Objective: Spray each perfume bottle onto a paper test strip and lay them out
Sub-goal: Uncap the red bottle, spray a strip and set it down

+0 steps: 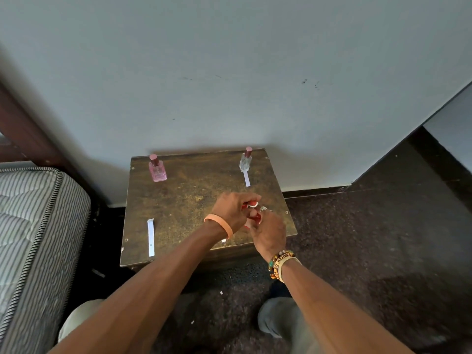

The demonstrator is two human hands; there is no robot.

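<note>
Holding the red perfume bottle (256,217) between both hands, you've got them bunched right together over the middle-right of the counter (199,180). Your left hand (229,213), the one with the orange wristband (221,224), is curled over the bottle's top end. Your right hand (268,233), beaded bracelets (279,263) on the wrist, wraps round the lower body, so most of the bottle is hidden and I can't tell if the cap is on or off. Back left corner has the pink bottle (157,169) standing upright. Back right has the clear bottle (245,162), also upright, with a white strip (247,178) lying flat right in front of it, touching or nearly. A second strip (151,237) lies flat near the front left edge, well apart from everything else. Striped mattress (33,226) sits off to the left of the counter.
</note>
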